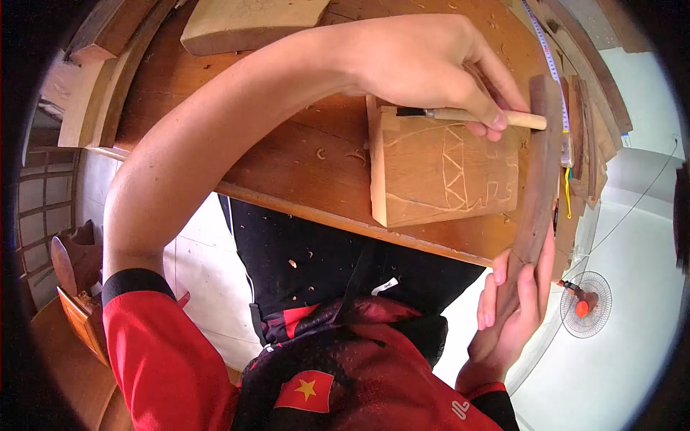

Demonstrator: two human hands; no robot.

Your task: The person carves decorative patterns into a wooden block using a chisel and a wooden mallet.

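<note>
My left hand (445, 79) is closed around a chisel (527, 120) with a pale wooden handle and a dark flat end, held level over a carved wooden block (424, 172). Cut lines on the block form zigzags, a long curve and angular shapes. My right hand (514, 298) grips the lower part of a long dark wooden bar (537, 194), thumb and fingers wrapped round it. The bar slants up along the block's right side, and its upper part overlaps the butt of the chisel handle in this view.
The block lies on a brown wooden table (287, 161) with scattered shavings. A thick pale board (251, 21) is at the back. Curved timber pieces (100, 72) stand at left, and a tape measure (543, 47) runs along the right. A fan (586, 305) is further right.
</note>
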